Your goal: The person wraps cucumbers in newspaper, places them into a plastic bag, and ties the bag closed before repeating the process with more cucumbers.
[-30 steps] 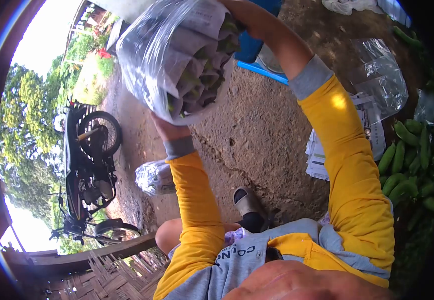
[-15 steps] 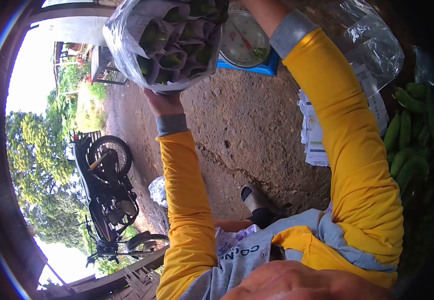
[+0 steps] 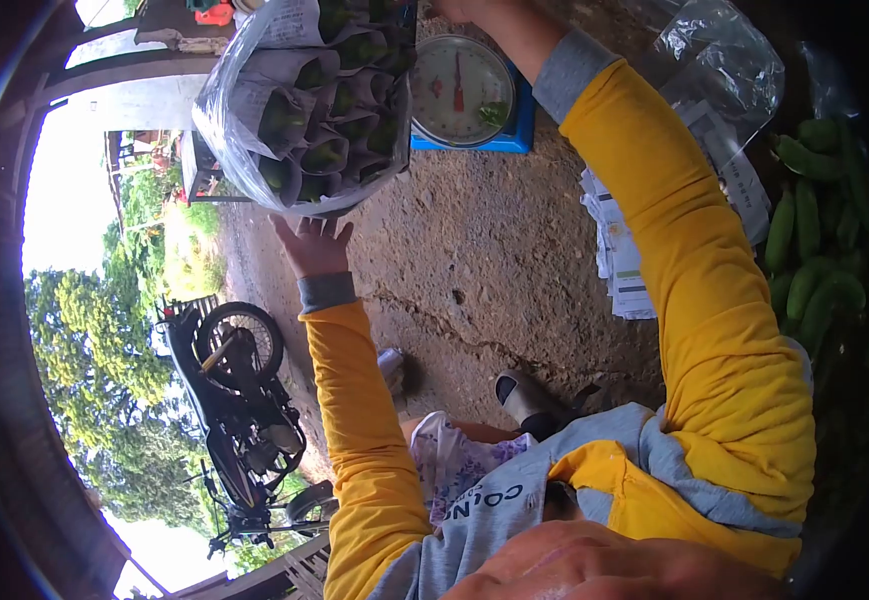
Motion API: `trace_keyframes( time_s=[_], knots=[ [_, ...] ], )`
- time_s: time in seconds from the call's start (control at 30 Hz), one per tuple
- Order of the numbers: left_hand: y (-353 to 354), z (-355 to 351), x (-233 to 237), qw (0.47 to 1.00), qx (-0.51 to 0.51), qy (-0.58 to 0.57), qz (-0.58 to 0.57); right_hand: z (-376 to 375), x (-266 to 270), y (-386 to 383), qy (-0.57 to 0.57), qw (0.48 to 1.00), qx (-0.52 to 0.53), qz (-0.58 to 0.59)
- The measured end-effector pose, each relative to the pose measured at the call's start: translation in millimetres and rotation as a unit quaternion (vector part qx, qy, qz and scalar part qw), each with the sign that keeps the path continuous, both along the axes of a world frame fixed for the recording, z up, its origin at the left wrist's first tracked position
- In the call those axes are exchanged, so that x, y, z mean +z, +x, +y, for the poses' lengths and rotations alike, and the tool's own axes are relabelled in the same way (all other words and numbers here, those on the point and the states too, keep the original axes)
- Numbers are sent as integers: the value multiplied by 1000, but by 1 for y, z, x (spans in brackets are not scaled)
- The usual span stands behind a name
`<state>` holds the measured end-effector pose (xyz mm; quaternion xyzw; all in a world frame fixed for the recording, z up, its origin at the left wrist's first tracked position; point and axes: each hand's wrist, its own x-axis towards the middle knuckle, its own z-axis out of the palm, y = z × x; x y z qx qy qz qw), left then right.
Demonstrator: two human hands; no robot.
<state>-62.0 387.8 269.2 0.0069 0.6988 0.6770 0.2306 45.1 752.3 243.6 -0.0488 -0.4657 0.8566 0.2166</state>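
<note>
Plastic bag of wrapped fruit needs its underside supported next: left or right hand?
Left. The left hand is open just under the plastic bag; the right hand is up at its top, beside the scale.

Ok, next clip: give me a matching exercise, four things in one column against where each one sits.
Things:
1. clear plastic bag of paper-wrapped green fruit
2. blue weighing scale with round white dial
3. loose green bananas
4. black motorcycle

Places:
A. parked at lower left, by the trees
B. heaped along the right edge
C. held up just above the open left hand
D. at top centre, right of the bag

Pairs: 1-C, 2-D, 3-B, 4-A.
</note>
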Motion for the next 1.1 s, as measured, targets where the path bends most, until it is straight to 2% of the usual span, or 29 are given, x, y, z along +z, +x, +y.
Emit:
trace_keyframes(
  time_s=[0.07,0.17,0.27,0.37,0.4,0.47,0.53,0.57,0.6,0.67,0.73,0.77,0.87,0.9,1.0,1.07,1.1],
  knots=[
    [5,-7,12,998,51,-31,32,8,2,6,24,989,-42,-137],
    [9,-20,38,990,37,-60,124,4,8,29,-9,986,-79,-148],
    [25,-13,70,960,32,-79,267,12,-21,30,-125,984,-96,-82],
    [43,18,111,896,7,-135,422,-5,-50,67,-241,965,-106,14],
    [43,28,121,871,-16,-138,471,-20,-58,70,-268,956,-123,-3],
    [38,57,142,790,-81,-215,568,-55,-83,63,-322,933,-156,-34],
    [35,83,149,741,-159,-282,589,-84,-107,40,-371,925,-58,-51],
    [22,91,150,678,-169,-329,635,-102,-109,30,-368,928,-41,-50],
    [28,102,152,663,-154,-338,650,-121,-108,23,-364,930,-21,-47],
    [41,121,160,565,-148,-396,709,-145,-109,14,-392,918,10,-53],
    [61,140,165,474,-161,-491,713,-162,-109,4,-412,910,31,-35],
    [68,149,166,411,-156,-535,722,-169,-112,2,-420,907,35,-15],
    [52,168,165,430,-149,-501,736,-186,-112,-4,-424,904,40,31],
    [50,173,168,435,-173,-542,698,-189,-111,-5,-423,904,50,34],
    [8,165,160,508,-214,-342,761,-202,-105,-4,-417,905,63,58],
    [34,157,167,741,-202,-281,575,-207,-100,-2,-438,890,81,99],
    [49,149,169,834,-189,-240,460,-210,-98,-1,-415,895,93,133]
  ],
)
